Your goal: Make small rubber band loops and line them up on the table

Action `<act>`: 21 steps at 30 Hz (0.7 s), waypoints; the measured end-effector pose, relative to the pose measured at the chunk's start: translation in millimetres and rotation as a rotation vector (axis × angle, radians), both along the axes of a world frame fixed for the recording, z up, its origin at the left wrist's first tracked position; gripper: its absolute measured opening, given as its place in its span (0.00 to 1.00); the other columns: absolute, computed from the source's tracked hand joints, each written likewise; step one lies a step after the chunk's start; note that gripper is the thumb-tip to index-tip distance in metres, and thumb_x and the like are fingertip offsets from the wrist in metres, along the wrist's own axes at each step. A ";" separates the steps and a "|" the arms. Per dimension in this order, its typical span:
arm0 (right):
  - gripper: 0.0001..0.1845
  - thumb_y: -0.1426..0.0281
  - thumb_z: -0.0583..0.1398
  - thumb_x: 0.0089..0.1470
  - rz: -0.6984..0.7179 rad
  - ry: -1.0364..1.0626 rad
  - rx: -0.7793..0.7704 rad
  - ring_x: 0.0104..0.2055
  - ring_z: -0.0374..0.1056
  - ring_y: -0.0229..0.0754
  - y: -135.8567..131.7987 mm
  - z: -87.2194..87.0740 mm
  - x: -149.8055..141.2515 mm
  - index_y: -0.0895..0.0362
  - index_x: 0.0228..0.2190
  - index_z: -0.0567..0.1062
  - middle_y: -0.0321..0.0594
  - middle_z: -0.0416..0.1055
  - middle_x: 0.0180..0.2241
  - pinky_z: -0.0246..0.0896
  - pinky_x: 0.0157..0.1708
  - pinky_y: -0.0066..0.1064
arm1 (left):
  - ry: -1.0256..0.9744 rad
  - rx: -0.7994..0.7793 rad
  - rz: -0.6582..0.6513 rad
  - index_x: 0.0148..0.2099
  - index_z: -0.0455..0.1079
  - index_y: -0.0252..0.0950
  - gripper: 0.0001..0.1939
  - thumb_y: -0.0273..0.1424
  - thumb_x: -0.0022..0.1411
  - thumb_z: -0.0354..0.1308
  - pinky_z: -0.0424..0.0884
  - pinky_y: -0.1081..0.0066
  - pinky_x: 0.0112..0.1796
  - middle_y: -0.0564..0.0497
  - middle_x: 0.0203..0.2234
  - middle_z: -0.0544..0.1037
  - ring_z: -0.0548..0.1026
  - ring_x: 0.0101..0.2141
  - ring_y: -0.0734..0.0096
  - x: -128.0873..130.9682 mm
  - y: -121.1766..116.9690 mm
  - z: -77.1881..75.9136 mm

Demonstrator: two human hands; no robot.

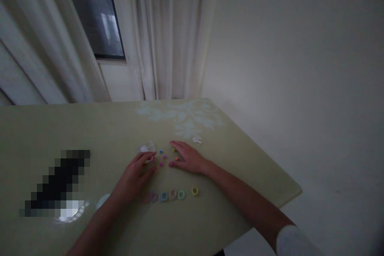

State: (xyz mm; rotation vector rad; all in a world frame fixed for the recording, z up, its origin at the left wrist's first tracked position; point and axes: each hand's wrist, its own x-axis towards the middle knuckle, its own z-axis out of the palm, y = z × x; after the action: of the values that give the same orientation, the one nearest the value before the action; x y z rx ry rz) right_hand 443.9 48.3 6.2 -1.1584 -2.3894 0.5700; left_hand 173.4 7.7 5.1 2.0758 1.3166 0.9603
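On the table (144, 232), several tiny coloured pieces lie scattered between my two hands, among them a blue piece (161, 152) and a pink piece (161, 164). My left hand (136, 174) rests on their left side, fingers and thumb apart. From the right, my right hand (189, 158) curves around a yellow piece (174, 150) and an orange piece (177, 159), its thumb and fingers spread. Nearer me is a row of small pastel rings, including a blue ring (163, 196), a green ring (181, 195) and a yellow ring (195, 191).
A clear plastic box (147, 147) sits just beyond my left hand. Small white pieces (197, 140) lie past my right hand. A dark pixelated object (60, 180) is at the left. The table's right edge slants beside a white wall (294, 68); curtains (174, 32) hang behind.
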 end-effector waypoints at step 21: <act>0.12 0.69 0.63 0.67 0.626 0.113 -0.196 0.62 0.69 0.44 9.3 33.4 -37.7 0.56 0.50 0.81 0.47 0.76 0.57 0.60 0.64 0.37 | 0.166 0.046 0.255 0.53 0.78 0.42 0.19 0.42 0.71 0.51 0.79 0.55 0.51 0.41 0.57 0.77 0.81 0.51 0.52 -21.3 -4.1 -7.8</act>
State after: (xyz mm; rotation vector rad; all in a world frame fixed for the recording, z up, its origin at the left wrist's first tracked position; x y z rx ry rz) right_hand 406.3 57.6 39.6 -0.3994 -2.6207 1.0517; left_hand 152.1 3.5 -2.7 2.0942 1.6924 0.9456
